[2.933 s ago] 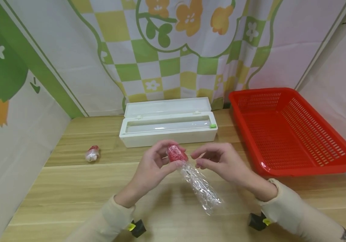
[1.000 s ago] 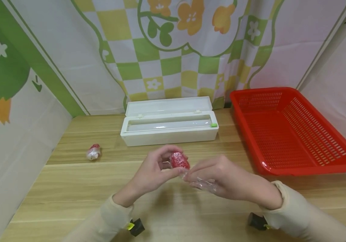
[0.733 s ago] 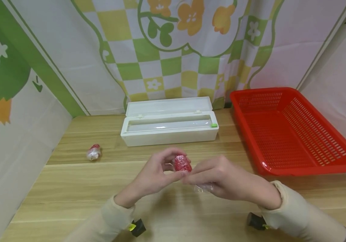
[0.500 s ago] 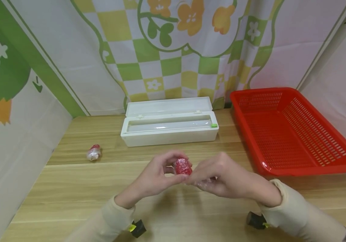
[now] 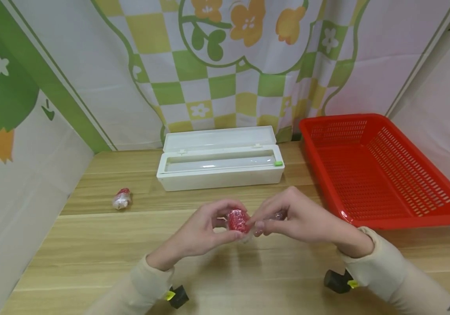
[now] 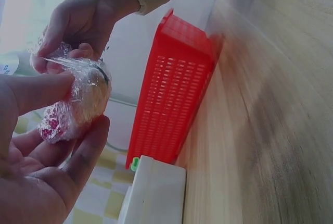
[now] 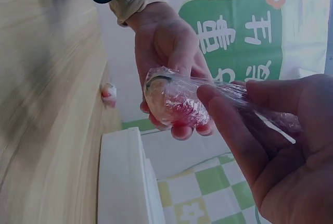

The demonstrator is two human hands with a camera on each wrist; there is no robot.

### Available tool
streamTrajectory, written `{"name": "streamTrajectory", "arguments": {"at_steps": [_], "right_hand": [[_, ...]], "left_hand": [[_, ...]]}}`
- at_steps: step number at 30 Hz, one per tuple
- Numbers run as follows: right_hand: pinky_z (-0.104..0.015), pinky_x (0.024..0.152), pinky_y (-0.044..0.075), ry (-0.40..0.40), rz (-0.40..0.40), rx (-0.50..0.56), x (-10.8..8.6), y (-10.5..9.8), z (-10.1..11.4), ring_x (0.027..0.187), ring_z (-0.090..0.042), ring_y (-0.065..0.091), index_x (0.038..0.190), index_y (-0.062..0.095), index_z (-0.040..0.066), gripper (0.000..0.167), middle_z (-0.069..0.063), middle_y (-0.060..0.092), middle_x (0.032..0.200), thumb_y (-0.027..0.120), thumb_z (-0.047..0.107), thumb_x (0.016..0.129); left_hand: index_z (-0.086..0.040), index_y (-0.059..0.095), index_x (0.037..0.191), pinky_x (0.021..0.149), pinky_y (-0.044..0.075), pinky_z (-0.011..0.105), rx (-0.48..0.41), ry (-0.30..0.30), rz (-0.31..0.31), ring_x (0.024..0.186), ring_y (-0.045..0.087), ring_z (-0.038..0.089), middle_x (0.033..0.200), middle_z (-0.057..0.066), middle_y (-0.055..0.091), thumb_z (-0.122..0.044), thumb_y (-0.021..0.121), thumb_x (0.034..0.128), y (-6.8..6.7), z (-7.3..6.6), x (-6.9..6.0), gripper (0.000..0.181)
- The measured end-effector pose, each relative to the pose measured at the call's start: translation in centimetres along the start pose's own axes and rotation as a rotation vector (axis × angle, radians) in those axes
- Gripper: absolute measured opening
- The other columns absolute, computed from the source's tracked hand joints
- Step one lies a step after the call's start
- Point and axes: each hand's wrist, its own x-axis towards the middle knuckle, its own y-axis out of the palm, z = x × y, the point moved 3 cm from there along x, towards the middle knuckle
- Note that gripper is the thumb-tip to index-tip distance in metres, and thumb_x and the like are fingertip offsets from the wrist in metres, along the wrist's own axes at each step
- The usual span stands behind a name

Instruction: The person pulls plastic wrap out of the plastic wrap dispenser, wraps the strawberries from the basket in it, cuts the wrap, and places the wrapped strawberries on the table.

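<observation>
A small red-and-pale fruit (image 5: 238, 220), its exact kind unclear, is wrapped in clear cling film. My left hand (image 5: 205, 227) holds it between thumb and curled fingers above the table. In the left wrist view, the fruit (image 6: 89, 99) shows a pale yellowish side and a thin dark stem under the film. My right hand (image 5: 301, 214), just to its right, pinches the loose tail of the cling film (image 7: 223, 89), stretched from the fruit in the right wrist view. A second wrapped fruit (image 5: 122, 198) lies on the table at the left.
Behind the hands stands a long white cling film box (image 5: 221, 178), lid raised, with a roll inside. A red perforated basket (image 5: 333, 192) sits at the right. The wooden table (image 5: 102, 253) meets fabric walls at its back and sides.
The film tail hung loose earlier while the right hand was apart from it; now the right hand pinches it. The fruit has come slightly lower and to the right in the left hand.
</observation>
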Motion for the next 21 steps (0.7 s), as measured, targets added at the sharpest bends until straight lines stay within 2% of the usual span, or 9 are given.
{"name": "streamTrajectory", "arguments": {"at_steps": [6,14,17,21], "right_hand": [[-0.027,0.058,0.060,0.044,-0.083,-0.042,0.1,-0.2,-0.4,0.064,-0.007,0.068,0.098,0.079,0.009,0.012,-0.003,0.078,0.091,0.070,0.011,0.091],[-0.030,0.056,0.060,0.135,-0.219,-0.011,0.1,-0.3,-1.1,0.060,-0.012,0.068,0.089,0.079,0.012,0.006,-0.001,0.076,0.080,0.079,0.014,0.083],[-0.031,0.057,0.060,0.166,-0.260,0.001,0.1,-0.4,-1.4,0.060,-0.012,0.068,0.087,0.079,0.012,0.005,0.000,0.076,0.079,0.080,0.014,0.082],[-0.032,0.058,0.061,0.216,-0.293,0.016,0.2,-0.4,-1.6,0.060,-0.013,0.069,0.087,0.079,0.012,0.006,-0.002,0.077,0.080,0.081,0.013,0.081]], "left_hand": [[-0.009,0.059,0.123,0.093,0.058,0.032,-0.072,0.049,0.062,0.102,0.065,0.017,0.117,0.011,0.065,-0.006,0.073,0.0877,-0.1,0.2,-0.2,0.038],[-0.004,0.057,0.125,0.091,0.059,0.035,-0.194,0.076,0.100,0.104,0.065,0.016,0.119,0.018,0.061,0.000,0.070,0.0883,0.0,0.4,-0.4,0.039],[-0.005,0.056,0.127,0.092,0.059,0.035,-0.216,0.067,0.089,0.107,0.065,0.019,0.124,0.018,0.059,0.001,0.069,0.0887,0.0,0.5,-0.4,0.041],[-0.007,0.056,0.127,0.091,0.059,0.034,-0.251,0.022,0.066,0.109,0.065,0.022,0.126,0.016,0.059,-0.001,0.069,0.0888,0.1,0.5,-0.4,0.041]]}}
